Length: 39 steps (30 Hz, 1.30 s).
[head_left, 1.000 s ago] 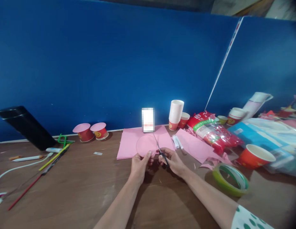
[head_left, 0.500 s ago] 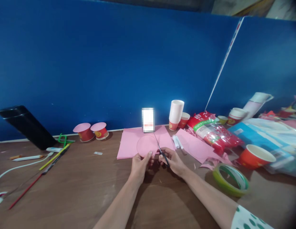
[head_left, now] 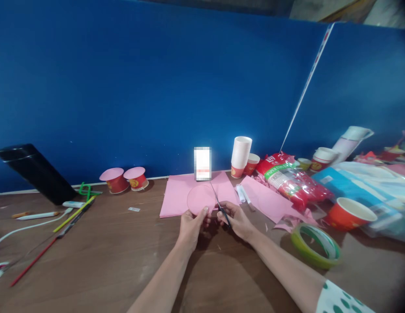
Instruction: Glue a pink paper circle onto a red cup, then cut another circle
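Observation:
Between thumb and fingers, my left hand point(head_left: 192, 228) pinches the lower edge of a pink paper circle point(head_left: 201, 199). Closed round the handles of a pair of scissors point(head_left: 224, 215) is my right hand point(head_left: 237, 221). The blades point up and away, beside the circle's right edge; whether they touch it I cannot tell. Behind the circle lie pink paper sheets point(head_left: 176, 191) on the brown table point(head_left: 140, 252). A bright upright screen point(head_left: 202, 164), blurred out, stands at the back of the sheets.
Two red cups with pink discs on top point(head_left: 116, 182) stand left. To the right are stacked paper cups point(head_left: 242, 152), a red cup bag point(head_left: 283, 178), pink offcuts point(head_left: 267, 200), green tape point(head_left: 315, 245) and an orange cup point(head_left: 350, 215). A black bottle point(head_left: 35, 174) leans far left.

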### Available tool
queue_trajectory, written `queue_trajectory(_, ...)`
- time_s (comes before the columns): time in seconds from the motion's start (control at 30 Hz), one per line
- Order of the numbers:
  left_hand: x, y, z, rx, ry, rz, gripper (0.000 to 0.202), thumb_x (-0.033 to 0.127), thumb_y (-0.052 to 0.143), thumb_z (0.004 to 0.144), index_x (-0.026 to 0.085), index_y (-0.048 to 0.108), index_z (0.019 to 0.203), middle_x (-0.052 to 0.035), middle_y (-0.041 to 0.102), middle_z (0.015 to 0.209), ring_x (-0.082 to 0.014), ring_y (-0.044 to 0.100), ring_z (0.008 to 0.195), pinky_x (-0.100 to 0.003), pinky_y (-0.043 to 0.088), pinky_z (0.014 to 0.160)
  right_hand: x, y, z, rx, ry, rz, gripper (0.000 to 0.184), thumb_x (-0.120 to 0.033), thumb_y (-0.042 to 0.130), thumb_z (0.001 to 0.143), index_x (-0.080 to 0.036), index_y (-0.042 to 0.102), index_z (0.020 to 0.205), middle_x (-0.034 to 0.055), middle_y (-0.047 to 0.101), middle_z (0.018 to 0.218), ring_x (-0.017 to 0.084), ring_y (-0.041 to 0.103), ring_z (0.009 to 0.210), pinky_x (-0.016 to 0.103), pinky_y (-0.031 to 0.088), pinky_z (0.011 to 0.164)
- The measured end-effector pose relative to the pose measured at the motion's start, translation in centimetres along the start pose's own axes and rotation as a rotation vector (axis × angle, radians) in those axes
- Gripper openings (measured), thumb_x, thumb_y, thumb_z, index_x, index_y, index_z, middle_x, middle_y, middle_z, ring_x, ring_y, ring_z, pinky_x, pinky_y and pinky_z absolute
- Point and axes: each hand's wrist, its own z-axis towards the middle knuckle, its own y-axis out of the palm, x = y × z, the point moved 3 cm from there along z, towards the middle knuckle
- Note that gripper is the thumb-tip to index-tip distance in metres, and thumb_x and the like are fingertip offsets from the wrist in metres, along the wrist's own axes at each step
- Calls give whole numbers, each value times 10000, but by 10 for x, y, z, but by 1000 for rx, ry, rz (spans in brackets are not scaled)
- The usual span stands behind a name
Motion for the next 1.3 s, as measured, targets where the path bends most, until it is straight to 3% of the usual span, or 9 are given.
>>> queue_trajectory(0.87,1,0,-1,15,19,5,310,377,672,591,79,615,655,-25,591,508,-83,500,413,-180,373,390,-5,2,-1,-4,23,4,353,-334,636,682,-156,535,970,-41,482,573,76,440,477,202,365,462)
queue_trajectory(1.3,1,-2,0,86,21,76,355,398,669,591,67,618,705,-43,600,503,-100,516,410,-195,388,392,-4,2,-2,-13,-22,-77,327,-326,627,694,-146,539,953,-29,489,599,80,434,511,203,373,475)
